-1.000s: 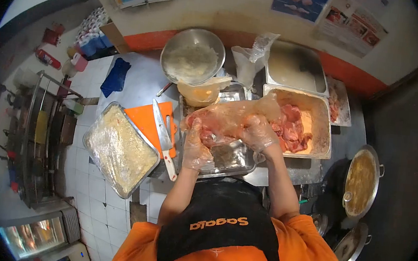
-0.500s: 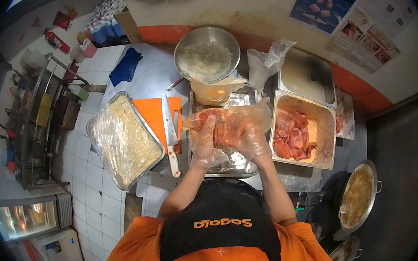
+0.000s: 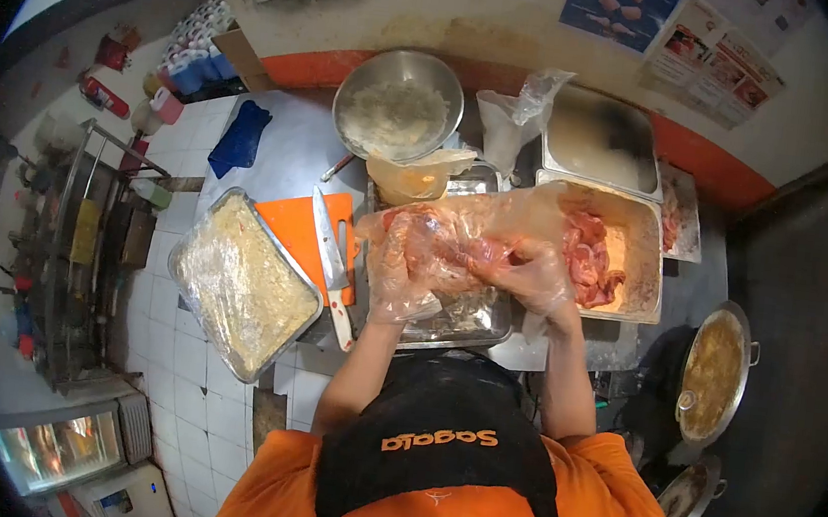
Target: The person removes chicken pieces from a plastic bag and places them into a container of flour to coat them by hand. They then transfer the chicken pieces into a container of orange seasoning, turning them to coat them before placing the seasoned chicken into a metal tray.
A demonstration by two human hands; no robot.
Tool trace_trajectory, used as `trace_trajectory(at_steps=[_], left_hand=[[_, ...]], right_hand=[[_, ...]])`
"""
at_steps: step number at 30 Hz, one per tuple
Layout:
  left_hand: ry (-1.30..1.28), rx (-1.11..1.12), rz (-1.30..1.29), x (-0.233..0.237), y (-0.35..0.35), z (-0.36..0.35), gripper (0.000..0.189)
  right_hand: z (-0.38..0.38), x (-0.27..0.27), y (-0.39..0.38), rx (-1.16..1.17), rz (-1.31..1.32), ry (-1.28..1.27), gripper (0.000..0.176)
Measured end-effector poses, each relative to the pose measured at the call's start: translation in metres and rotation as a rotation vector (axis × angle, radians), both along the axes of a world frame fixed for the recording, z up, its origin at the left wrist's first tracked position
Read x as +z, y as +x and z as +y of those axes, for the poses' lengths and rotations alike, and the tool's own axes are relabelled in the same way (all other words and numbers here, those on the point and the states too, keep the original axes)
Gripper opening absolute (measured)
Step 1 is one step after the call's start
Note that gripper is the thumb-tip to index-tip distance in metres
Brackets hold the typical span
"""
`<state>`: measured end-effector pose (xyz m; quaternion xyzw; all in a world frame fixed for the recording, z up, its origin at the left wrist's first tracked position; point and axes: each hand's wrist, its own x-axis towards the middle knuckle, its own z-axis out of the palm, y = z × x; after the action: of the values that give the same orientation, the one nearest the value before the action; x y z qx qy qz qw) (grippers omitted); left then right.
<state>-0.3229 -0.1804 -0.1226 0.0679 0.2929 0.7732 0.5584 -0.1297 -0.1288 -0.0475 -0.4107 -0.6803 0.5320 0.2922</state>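
A clear plastic bag of raw meat (image 3: 450, 242) is stretched sideways above a steel tray (image 3: 467, 324). My left hand (image 3: 394, 275), in a clear plastic glove, is closed around the bag's left end. At the other end my right hand (image 3: 544, 279), also gloved, grips the bag with bent fingers. Beyond my right hand, the bag's loose plastic overlaps a steel pan (image 3: 642, 221) holding pieces of raw meat (image 3: 588, 260). To the left, a knife (image 3: 330, 250) lies across an orange cutting board (image 3: 287, 231).
A film-covered tray of pale, crumbly food (image 3: 247, 282) stands at the left. Behind the bag are a plastic container (image 3: 407, 180), a steel bowl (image 3: 399, 108) and another steel pan (image 3: 605, 142). A wide pan of oil-like liquid (image 3: 712, 377) sits at the right.
My right hand has moved right, away from the left hand. The bag is now pulled out longer, and its right end reaches over the meat pan. My left hand has shifted slightly left.
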Motion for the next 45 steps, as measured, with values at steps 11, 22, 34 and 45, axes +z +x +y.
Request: trace_trajectory(at_steps=[11, 22, 34, 45], left_hand=[[0.003, -0.02, -0.007, 0.013, -0.019, -0.004, 0.045], [-0.041, -0.092, -0.001, 0.014, 0.008, -0.004, 0.04], [0.015, -0.079, 0.332, 0.045, 0.013, -0.019, 0.042], [0.063, -0.082, 0.345, -0.003, -0.007, -0.015, 0.041]], right_hand=[[0.008, 0.022, 0.112, -0.358, 0.333, -0.185, 0.044], [0.007, 0.005, 0.031, -0.147, 0.03, 0.316, 0.019], [0.035, 0.0, -0.001, 0.028, -0.102, -0.114, 0.022], [0.032, -0.01, 0.0, -0.025, -0.019, -0.284, 0.023]])
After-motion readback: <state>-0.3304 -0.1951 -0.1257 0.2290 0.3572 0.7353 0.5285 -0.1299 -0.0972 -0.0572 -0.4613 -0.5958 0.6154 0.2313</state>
